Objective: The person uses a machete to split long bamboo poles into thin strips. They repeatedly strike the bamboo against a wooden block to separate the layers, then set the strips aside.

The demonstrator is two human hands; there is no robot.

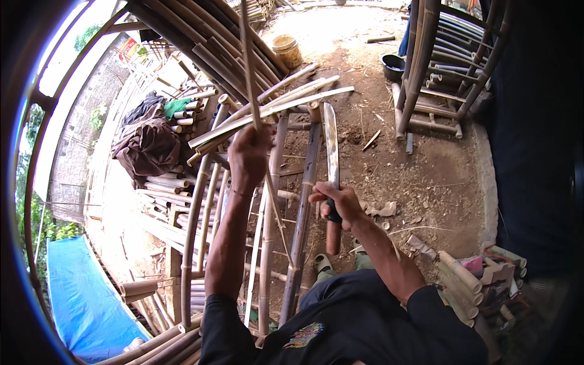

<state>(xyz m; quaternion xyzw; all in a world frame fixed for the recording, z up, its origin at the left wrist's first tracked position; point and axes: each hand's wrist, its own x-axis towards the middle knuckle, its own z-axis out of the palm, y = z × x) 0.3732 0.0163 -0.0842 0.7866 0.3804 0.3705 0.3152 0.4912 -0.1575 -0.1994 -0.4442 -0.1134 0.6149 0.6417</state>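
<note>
My left hand [248,152] is closed around a long, thin bamboo strip [249,67], which runs up past the top edge and down toward the bamboo frame. In my right hand [342,204] is a machete [331,143], its long worn blade pointing away from me. The handle is dark with a brown wooden end below my fist. Between and beyond my hands stands a bamboo frame [304,182] of upright poles. Split bamboo pieces [292,103] lie across its far top, close to my left hand.
Dark bamboo poles [207,42] lean at the far left, near a stained bucket [286,51]. A bamboo rack [426,79] and black basin [393,66] stand far right. Cut bamboo [460,274] lies near right. Brown cloth [148,152] and a blue tarp [85,298] are left.
</note>
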